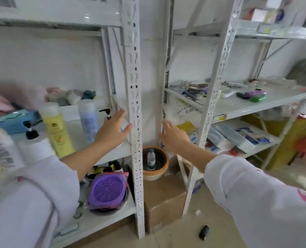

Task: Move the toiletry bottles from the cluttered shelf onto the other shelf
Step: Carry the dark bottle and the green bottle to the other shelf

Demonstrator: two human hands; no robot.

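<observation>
Two white slotted-steel shelf units stand side by side, left unit point(133, 97) and right unit point(220, 72), with a gap at 12 o'clock. Both hands are empty, fingers straight and spread wide, nothing gripped. Left hand point(112, 128) hovers over the right end of the left unit's middle shelf point(73, 126), thumb near the upright. Right hand point(174, 136) is out in the gap, fingertips near the right unit's rear post; contact can't be confirmed.

Toiletry bottles sit on the left middle shelf, at 9–10 o'clock from the left hand: yellow bottle point(57, 129) upright, blue-white bottle point(88, 119) upright just left of the hand, black pump head point(106, 111) behind the hand, white pump bottle point(32, 144) nearer the camera. More white containers at far left are blurred.

Right unit's middle shelf point(252, 104) carries small clutter, incl. a green item point(257, 98). Below, in the gap: clay pot point(154, 162) holding a small plastic bottle point(150, 158), on a cardboard box point(163, 203). Purple strainer point(106, 191) on the left lower shelf.
</observation>
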